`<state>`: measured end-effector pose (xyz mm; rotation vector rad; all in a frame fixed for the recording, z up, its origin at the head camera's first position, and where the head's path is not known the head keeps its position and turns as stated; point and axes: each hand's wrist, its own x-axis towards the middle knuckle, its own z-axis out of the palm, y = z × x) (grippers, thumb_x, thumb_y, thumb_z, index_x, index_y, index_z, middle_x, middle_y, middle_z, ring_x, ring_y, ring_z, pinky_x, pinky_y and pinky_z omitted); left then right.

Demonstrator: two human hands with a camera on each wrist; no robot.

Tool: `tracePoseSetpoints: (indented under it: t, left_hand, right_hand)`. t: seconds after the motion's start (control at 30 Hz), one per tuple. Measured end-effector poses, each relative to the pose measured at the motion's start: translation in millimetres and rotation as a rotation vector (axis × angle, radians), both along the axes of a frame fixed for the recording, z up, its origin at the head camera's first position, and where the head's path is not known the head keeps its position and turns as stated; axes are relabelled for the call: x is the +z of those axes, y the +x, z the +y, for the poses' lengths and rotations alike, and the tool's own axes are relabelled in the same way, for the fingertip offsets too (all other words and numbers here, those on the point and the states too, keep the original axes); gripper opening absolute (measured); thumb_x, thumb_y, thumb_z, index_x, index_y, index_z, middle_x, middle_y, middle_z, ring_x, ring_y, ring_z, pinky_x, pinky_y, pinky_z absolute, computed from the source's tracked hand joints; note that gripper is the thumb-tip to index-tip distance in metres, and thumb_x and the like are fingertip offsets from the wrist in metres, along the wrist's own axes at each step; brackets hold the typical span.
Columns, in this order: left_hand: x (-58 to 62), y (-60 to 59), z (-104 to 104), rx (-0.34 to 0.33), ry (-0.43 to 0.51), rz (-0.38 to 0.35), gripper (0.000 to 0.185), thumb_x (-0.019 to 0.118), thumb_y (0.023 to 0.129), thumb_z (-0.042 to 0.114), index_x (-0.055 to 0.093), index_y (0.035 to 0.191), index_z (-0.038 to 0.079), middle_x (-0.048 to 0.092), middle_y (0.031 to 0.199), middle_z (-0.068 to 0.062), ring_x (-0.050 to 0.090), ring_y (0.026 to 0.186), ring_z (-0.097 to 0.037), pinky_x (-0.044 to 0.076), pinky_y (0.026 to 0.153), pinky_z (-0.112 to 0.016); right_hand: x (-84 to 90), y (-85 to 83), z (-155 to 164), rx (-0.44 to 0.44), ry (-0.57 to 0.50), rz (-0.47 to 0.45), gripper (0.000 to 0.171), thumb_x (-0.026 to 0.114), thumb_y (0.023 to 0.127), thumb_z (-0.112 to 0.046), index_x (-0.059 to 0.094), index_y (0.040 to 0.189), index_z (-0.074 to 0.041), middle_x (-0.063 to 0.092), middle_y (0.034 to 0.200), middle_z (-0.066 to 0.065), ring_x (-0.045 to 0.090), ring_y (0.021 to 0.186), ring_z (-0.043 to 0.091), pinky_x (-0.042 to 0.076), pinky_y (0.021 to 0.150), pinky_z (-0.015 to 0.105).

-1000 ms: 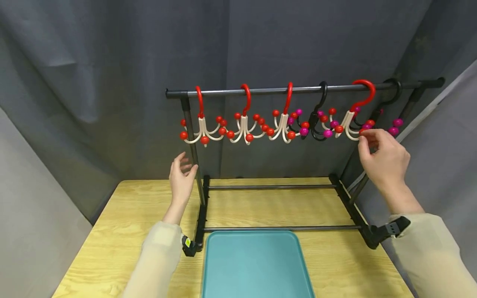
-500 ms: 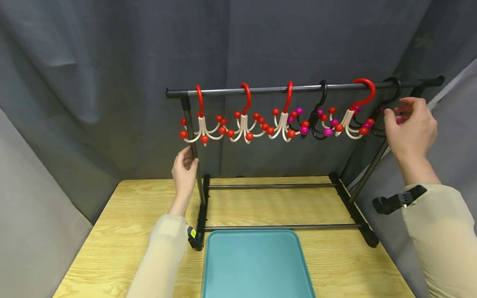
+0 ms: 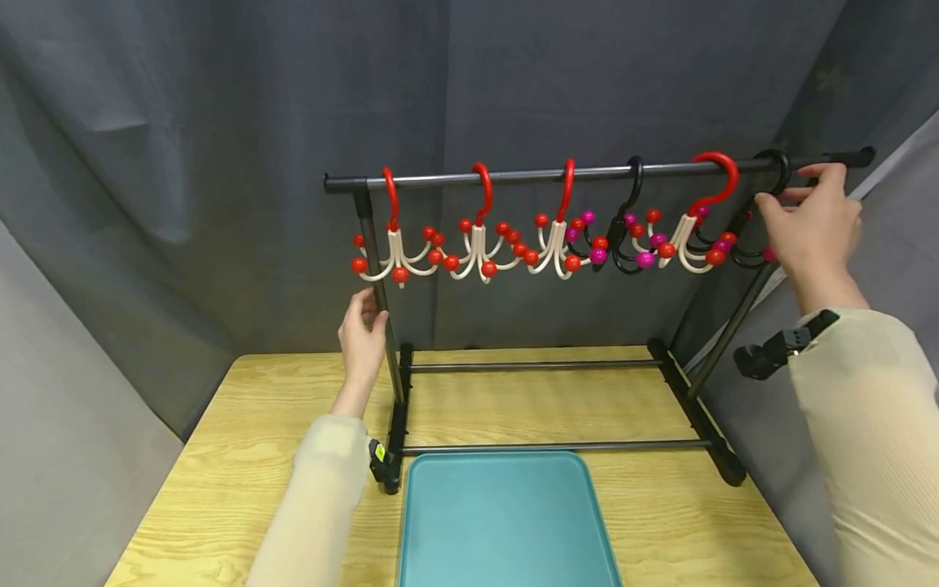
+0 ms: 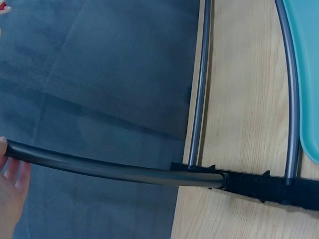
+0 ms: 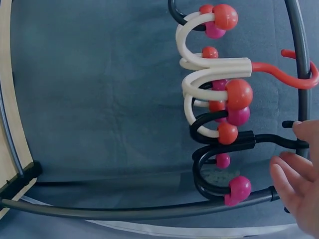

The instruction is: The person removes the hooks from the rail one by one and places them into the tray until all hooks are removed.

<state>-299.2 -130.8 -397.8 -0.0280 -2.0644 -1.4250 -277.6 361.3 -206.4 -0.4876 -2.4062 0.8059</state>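
Note:
A black rack stands on the wooden table, and its top bar [image 3: 528,174] carries several hooks with ball tips. My left hand [image 3: 363,330] grips the rack's left post [image 3: 370,244], thumb on one side and fingers on the other; the left wrist view shows the post [image 4: 109,170] running past that hand [image 4: 10,194]. My right hand [image 3: 810,216] is up at the bar's right end. It pinches the upper stem of the rightmost black hook [image 3: 773,163] with magenta balls. In the right wrist view the fingers [image 5: 299,184] lie on either side of that hook's stem [image 5: 229,142].
A red-and-white hook [image 3: 707,204] hangs just left of the held one, then another black hook [image 3: 631,212] and three red-and-white ones [image 3: 480,236]. A teal tray [image 3: 506,522] lies on the table [image 3: 242,440] in front of the rack. Grey curtain surrounds the space.
My right hand rose from the red-and-white hook's lower arms to the top of the rightmost black hook. My left hand moved onto the left post and closed round it.

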Motion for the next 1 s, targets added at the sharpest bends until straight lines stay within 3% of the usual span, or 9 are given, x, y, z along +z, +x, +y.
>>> tracePoseSetpoints:
  t: [0.2, 0.33, 0.5, 0.77, 0.93, 1.0]
  left_hand:
    - [0.8, 0.4, -1.6, 0.008, -0.034, -0.009, 0.036, 0.061, 0.084, 0.001, 0.053, 0.118, 0.006, 0.060, 0.101, -0.016, 0.060, 0.091, -0.030, 0.050, 0.078, -0.040]
    - [0.8, -0.6, -0.9, 0.011, -0.058, -0.026, 0.035, 0.060, 0.085, 0.002, 0.053, 0.118, 0.008, 0.060, 0.102, -0.015, 0.060, 0.092, -0.029, 0.050, 0.079, -0.039]
    - [0.5, -1.5, -0.6, 0.001, -0.078, -0.020, 0.035, 0.060, 0.085, 0.001, 0.052, 0.118, 0.007, 0.060, 0.101, -0.016, 0.060, 0.091, -0.030, 0.050, 0.079, -0.040]
    - [-0.3, 0.6, -0.7, 0.024, -0.091, 0.022, 0.035, 0.060, 0.084, 0.001, 0.054, 0.117, 0.009, 0.061, 0.097, -0.015, 0.060, 0.086, -0.030, 0.050, 0.075, -0.038]
    - [0.0, -1.2, -1.6, 0.033, -0.115, -0.007, 0.036, 0.061, 0.084, 0.003, 0.053, 0.118, 0.009, 0.061, 0.099, -0.016, 0.061, 0.087, -0.031, 0.048, 0.077, -0.043]
    - [1.4, -2.1, -1.8, 0.034, -0.133, -0.015, 0.036, 0.061, 0.084, 0.003, 0.052, 0.119, 0.008, 0.062, 0.099, -0.016, 0.061, 0.088, -0.030, 0.048, 0.077, -0.044]
  right_hand:
    - [6.1, -6.8, -6.5, 0.001, -0.021, -0.014, 0.057, 0.042, 0.090, -0.039, 0.029, 0.140, -0.016, 0.047, 0.134, 0.013, 0.034, 0.126, 0.030, 0.029, 0.097, 0.046]
    - [9.0, -9.8, -5.7, -0.020, -0.047, 0.000, 0.052, 0.045, 0.091, -0.035, 0.037, 0.138, -0.013, 0.055, 0.111, -0.007, 0.029, 0.128, 0.025, 0.028, 0.100, 0.042]
    - [10.1, -8.8, -3.0, -0.034, -0.066, 0.004, 0.051, 0.050, 0.090, -0.035, 0.042, 0.135, -0.012, 0.039, 0.081, -0.027, 0.029, 0.128, 0.021, 0.033, 0.095, 0.035]
    - [12.6, -7.3, -1.2, -0.126, -0.105, 0.095, 0.043, 0.051, 0.089, -0.035, 0.045, 0.131, -0.024, 0.032, 0.079, -0.033, 0.032, 0.126, 0.009, 0.037, 0.088, 0.021]
    - [15.2, -1.5, 2.1, -0.176, -0.093, 0.150, 0.041, 0.050, 0.090, -0.036, 0.045, 0.129, -0.025, 0.028, 0.077, -0.033, 0.028, 0.123, 0.002, 0.030, 0.097, 0.022]
    - [16.8, 2.6, 5.3, -0.185, -0.102, 0.195, 0.038, 0.052, 0.090, -0.036, 0.047, 0.126, -0.026, 0.029, 0.077, -0.033, 0.036, 0.110, -0.007, 0.027, 0.096, 0.019]
